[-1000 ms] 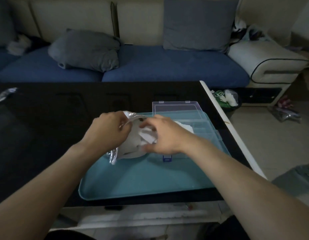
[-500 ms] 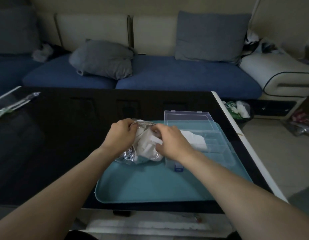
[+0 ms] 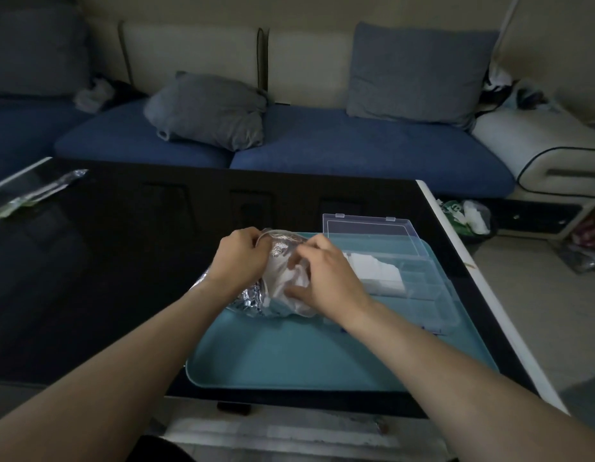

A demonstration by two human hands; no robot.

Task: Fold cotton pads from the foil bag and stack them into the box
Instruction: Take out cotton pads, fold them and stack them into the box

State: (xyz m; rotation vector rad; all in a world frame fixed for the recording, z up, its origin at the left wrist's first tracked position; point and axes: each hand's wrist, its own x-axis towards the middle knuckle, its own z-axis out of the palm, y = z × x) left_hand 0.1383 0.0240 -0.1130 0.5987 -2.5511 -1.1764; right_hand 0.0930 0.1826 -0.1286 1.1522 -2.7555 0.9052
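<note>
A long blue sofa (image 3: 356, 151) with grey cushions runs behind everything, and in front of it stands the black glossy table (image 3: 123, 261). The teal tray (image 3: 289, 358) lies on the table's right part, and I place the rest from it. Lying on the tray's right half is the clear plastic box (image 3: 432, 295), its lid (image 3: 369, 233) thrown back past the tray's far edge. A white stack of folded cotton pads (image 3: 379, 273) sits inside the box, toward its left side.

At the tray's far left corner, partly over its rim, lies the foil bag (image 3: 253, 300), crinkled and silvery (the room is dim, so its detail is hard to read). The left hand (image 3: 239, 258) grips the bag's mouth, fingers curled around the upper edge. The right hand (image 3: 326, 278) is at the opening from the box side, fingers bent and pinching a white cotton pad (image 3: 294, 278) at the bag's mouth.

Far left of the tray, near the table's edge, lies a clear plastic wrapper (image 3: 36, 193).
</note>
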